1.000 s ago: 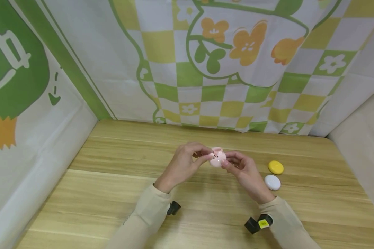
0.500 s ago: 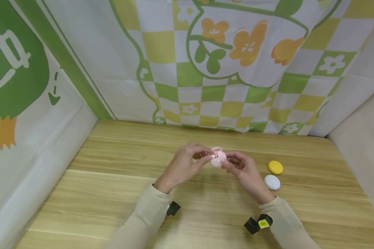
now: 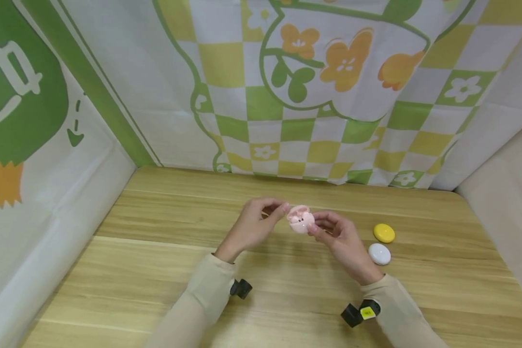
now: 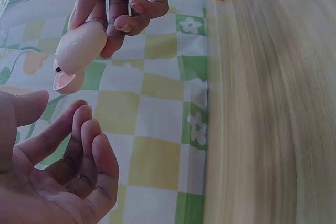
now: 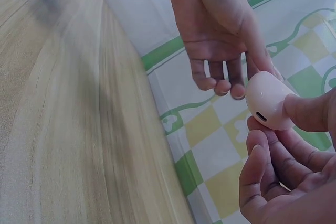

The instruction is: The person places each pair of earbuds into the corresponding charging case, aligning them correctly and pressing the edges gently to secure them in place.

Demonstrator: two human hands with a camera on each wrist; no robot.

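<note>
A glossy pink earbud charging case (image 3: 303,224) is held above the table, its lid (image 3: 297,209) raised. My right hand (image 3: 342,241) pinches the case between thumb and fingers at its right side. In the right wrist view, a dark slot shows on the rounded shell of the case (image 5: 265,100). My left hand (image 3: 252,224) is just left of the case. In the left wrist view, its thumb (image 4: 29,107) and loosely bent fingers are apart, with nothing between them. Small dark spots and pale pink rounded shapes show inside the case, too small to identify.
Right of the right hand, a yellow round case (image 3: 384,233) and a white round case (image 3: 379,254) lie on the wooden table (image 3: 156,275). A checkered, flowered cloth (image 3: 296,130) hangs behind the table. Black camera mounts (image 3: 352,315) are on both wrists.
My left fingers have come off the pink case and moved slightly left, uncovering its raised lid. The right hand still holds the case, which has tilted a little.
</note>
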